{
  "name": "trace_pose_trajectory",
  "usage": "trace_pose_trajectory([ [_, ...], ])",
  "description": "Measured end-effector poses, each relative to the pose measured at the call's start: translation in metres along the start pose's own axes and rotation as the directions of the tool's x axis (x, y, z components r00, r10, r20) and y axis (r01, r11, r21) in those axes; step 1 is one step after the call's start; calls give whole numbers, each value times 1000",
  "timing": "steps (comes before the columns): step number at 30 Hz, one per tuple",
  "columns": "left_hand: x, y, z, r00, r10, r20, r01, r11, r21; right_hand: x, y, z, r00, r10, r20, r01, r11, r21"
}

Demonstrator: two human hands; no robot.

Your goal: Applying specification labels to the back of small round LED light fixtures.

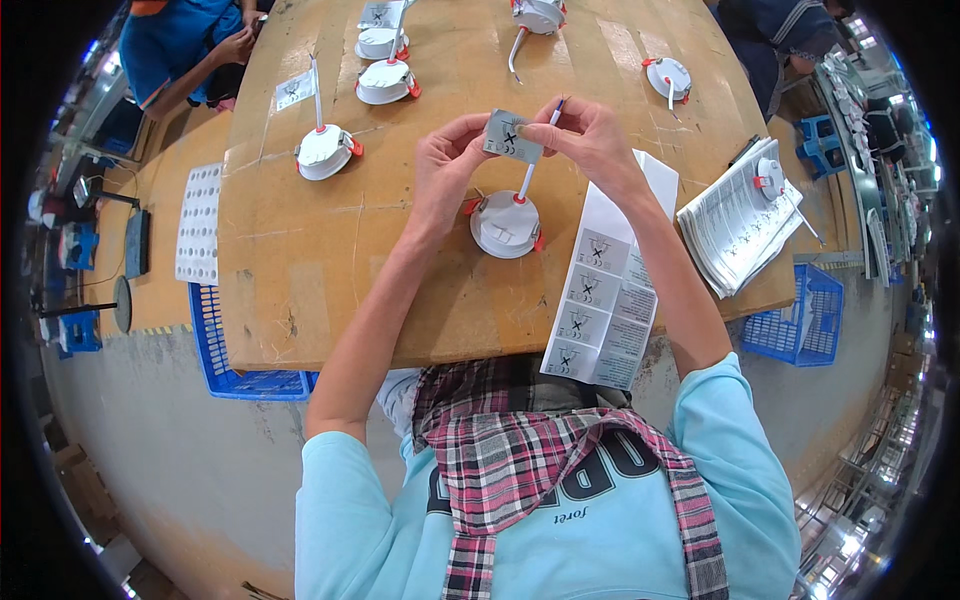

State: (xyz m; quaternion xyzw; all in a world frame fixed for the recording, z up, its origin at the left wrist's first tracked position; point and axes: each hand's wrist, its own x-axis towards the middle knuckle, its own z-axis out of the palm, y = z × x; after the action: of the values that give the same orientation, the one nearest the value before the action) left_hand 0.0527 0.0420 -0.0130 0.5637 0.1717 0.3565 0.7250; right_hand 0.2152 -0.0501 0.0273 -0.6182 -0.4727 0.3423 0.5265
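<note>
Hands up over the round white lamp (505, 224)
Left hand (447, 165) and right hand (592, 140) both pinch a grey label (512, 137), elbows bent.

Both your forearms come up from the lower edge and angle inward, bare below pale blue sleeves. Your left hand (447, 160) is raised with wrist bent, thumb and fingertips pinched together toward the right. Your right hand (590, 135) mirrors it, fingers curled and pinched, the two hands nearly meeting.
</note>
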Motion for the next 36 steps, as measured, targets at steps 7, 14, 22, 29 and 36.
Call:
trace_pose_trajectory([
  [7,3,8,-5,992,-84,96,95,988,-118,0,-1,-1,1000,5,-11,-5,999,-42],
  [14,4,14,-6,983,-136,125,159,966,-204,-3,1,-7,999,11,-35,-13,999,-46],
  [22,1,8,-1,983,-149,107,163,976,-145,-2,1,-4,999,-5,-53,2,999,-54],
  [29,0,4,4,996,-81,-32,80,997,-21,-4,2,4,995,-30,-91,22,995,-96],
  [36,-16,10,21,983,-168,78,142,954,263,-6,2,3,995,-47,-88,40,996,-74],
])
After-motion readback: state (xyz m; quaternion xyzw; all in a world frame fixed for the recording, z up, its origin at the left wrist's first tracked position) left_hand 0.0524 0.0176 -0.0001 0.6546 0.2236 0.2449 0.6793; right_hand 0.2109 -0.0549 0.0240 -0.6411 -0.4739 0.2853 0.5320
